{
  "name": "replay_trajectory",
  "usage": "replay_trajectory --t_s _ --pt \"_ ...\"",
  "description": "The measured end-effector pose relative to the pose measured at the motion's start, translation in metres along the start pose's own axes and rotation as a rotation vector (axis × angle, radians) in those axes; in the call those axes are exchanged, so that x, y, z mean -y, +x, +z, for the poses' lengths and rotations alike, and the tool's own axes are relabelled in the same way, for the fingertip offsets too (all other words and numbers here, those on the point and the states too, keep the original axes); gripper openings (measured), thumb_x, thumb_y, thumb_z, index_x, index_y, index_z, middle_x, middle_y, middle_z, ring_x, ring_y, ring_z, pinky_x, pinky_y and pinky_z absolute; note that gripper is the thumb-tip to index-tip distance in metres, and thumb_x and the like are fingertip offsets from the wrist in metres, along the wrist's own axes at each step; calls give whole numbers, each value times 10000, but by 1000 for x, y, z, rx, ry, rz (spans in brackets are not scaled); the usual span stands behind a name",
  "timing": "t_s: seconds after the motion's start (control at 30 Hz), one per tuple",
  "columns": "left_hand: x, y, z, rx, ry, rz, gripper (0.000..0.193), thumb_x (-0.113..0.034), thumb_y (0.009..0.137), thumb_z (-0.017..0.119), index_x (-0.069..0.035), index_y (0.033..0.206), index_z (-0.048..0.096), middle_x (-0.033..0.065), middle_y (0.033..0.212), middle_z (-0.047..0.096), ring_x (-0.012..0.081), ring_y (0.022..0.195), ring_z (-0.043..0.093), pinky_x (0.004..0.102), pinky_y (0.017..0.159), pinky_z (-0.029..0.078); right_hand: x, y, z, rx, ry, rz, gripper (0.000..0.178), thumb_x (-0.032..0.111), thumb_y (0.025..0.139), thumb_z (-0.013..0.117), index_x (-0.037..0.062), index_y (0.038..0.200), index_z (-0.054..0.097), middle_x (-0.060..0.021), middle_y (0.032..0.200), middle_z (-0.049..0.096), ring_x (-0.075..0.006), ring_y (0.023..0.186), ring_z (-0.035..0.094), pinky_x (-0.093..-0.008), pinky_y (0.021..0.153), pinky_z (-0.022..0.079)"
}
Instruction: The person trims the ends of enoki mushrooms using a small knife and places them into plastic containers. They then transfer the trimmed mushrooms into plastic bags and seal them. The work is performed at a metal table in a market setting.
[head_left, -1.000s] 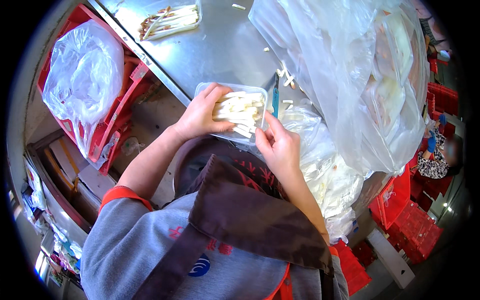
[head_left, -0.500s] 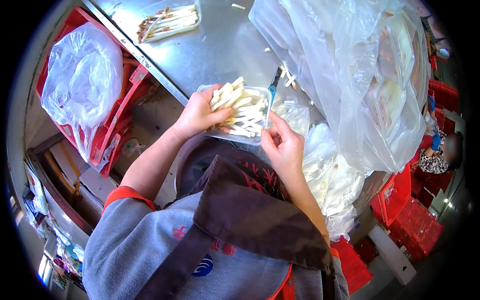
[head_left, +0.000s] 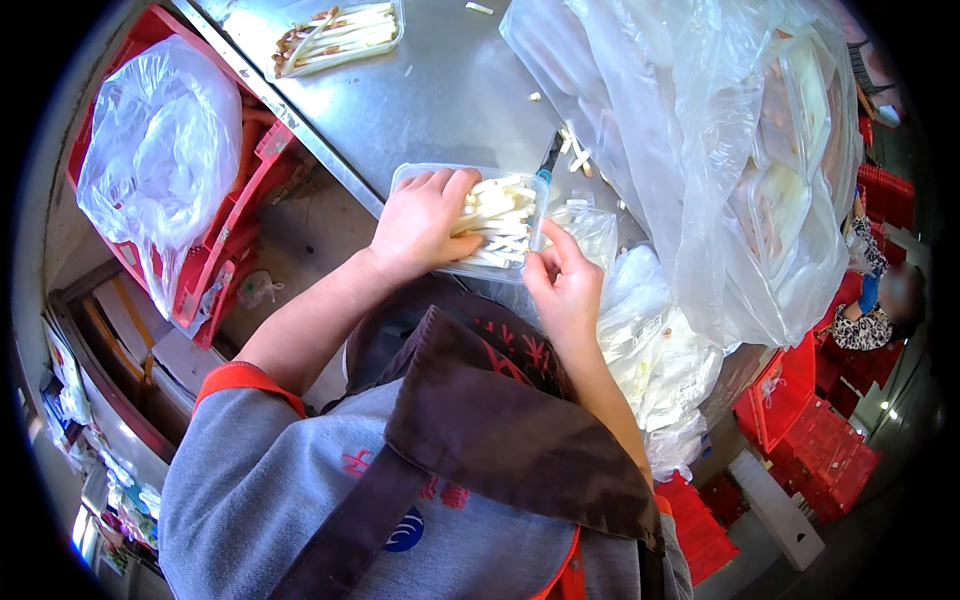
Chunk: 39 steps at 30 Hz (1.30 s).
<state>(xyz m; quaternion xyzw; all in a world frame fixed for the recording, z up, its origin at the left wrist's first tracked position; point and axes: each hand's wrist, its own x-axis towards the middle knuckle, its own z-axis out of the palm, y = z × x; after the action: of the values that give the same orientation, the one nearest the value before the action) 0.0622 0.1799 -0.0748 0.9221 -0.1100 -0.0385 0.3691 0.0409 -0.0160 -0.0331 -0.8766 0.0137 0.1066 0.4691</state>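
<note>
Beyond the tray (head_left: 541, 205), the tabletop (head_left: 450, 105) lies clear; a bulky plastic bag (head_left: 680, 150) blocks rightward.

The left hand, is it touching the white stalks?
Touching: the head view shows the left hand curled over the white stalks, thumb against them.

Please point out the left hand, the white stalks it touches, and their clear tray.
Left hand (head_left: 420, 222), head view: back of the hand.
White stalks (head_left: 506, 212), head view: middle of the visible bundle.
Clear tray (head_left: 488, 272), head view: near side.
</note>
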Motion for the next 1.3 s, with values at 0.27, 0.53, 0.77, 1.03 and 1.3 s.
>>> replay_trajectory --t_s 0.27,0.53,0.77,1.03,1.3 --pt "3 13 -15 128 -282 -163 481 -171 655 692 -35 1082 516 167 857 644 340 842 628 407 769 486 -6 2 0 -8 61 24 353 9 772 624 -45 1119 592 -59 607 596 -86 528 551 -256 535 462" --pt "14 15 -27 249 -830 -301 450 -82 718 688 3 1111 486 110 873 630 178 745 635 313 708 519 -5 2 0 -9 72 29 359 2 768 623 -28 1125 599 -45 598 589 -79 524 545 -250 537 458" --pt "35 8 -33 271 -1155 -261 574 -47 715 737 -16 1209 446 23 1019 596 96 928 564 258 814 483 4 0 0 -17 48 -24 360 -6 755 622 -18 1115 599 -54 584 584 -101 505 558 -257 532 457" --pt "53 6 -34 304 -1259 -283 607 -72 716 749 -32 1229 427 52 930 599 129 697 627 262 613 531 5 -1 1 -30 16 -71 373 -5 747 622 0 1119 598 -63 581 584 -122 507 579 -268 535 469" --pt "44 9 -38 340 -1239 -298 617 -80 714 750 -25 1238 430 36 1028 590 103 897 582 261 730 516 7 -2 1 -20 39 -40 378 -4 746 622 1 1123 591 -58 579 574 -117 512 579 -266 537 467"
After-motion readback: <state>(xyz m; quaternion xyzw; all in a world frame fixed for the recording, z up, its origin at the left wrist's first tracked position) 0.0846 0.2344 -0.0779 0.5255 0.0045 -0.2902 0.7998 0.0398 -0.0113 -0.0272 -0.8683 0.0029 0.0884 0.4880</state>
